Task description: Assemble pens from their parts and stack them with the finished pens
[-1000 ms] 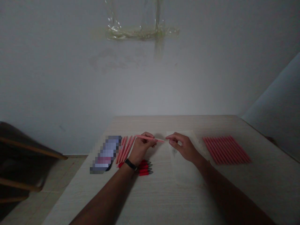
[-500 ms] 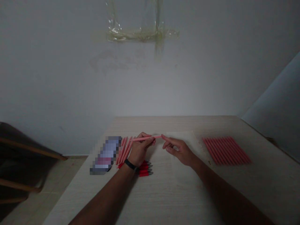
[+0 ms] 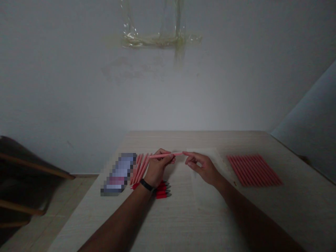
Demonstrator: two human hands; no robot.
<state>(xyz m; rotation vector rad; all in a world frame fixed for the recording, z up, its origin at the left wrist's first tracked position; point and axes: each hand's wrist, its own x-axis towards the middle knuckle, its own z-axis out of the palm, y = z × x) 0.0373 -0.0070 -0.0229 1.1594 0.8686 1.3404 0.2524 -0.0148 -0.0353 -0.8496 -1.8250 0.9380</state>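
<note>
My left hand (image 3: 159, 168) is shut on a thin pink tube (image 3: 166, 155), probably a pen barrel, which runs across its fingertips. The tube's right end reaches the index fingertip of my right hand (image 3: 202, 169), with nothing held between finger and thumb. That hand hangs above a white paper sheet (image 3: 207, 182). Below my left hand lie red pen parts with dark tips (image 3: 162, 190), partly hidden by my wrist. Several pink tubes (image 3: 139, 168) lie to its left. A neat row of several more (image 3: 254, 170) lies right of the paper.
A pixelated flat object (image 3: 118, 173) lies at the left of the pale wooden table (image 3: 196, 140). The table's left edge drops to a tiled floor. A dark chair with wooden bars (image 3: 21, 164) stands at the left. A taped plastic patch (image 3: 157, 40) marks the wall behind.
The pink tube has swung from sloping down to the right to rising slightly to the right. My right hand has moved slightly left, its index fingertip now at the tube's end.
</note>
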